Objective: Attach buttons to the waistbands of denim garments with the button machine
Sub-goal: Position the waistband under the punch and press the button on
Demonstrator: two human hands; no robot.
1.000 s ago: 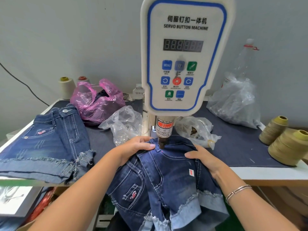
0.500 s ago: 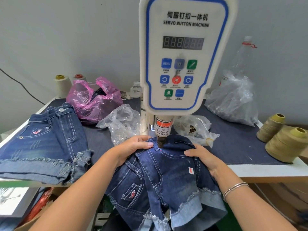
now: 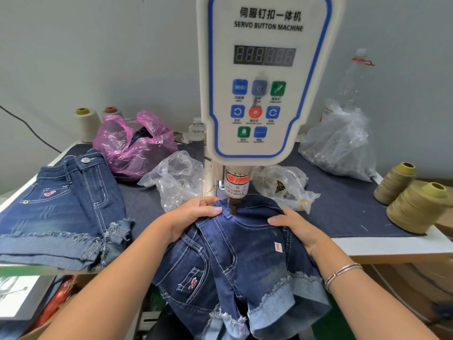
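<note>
Head view: both hands [image 3: 193, 217] [image 3: 294, 225] still grip shorts [image 3: 245, 253] under unchanged punch [image 3: 232, 206].

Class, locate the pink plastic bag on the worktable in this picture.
In the head view, the pink plastic bag sits at the back left of the table, left of the button machine, behind the finished denim shorts and in front of two pale thread cones.

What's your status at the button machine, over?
Left hand and right hand hold the denim shorts flat, waistband under the punch head. Fingers flank the punch closely. Nothing blocking.
</note>
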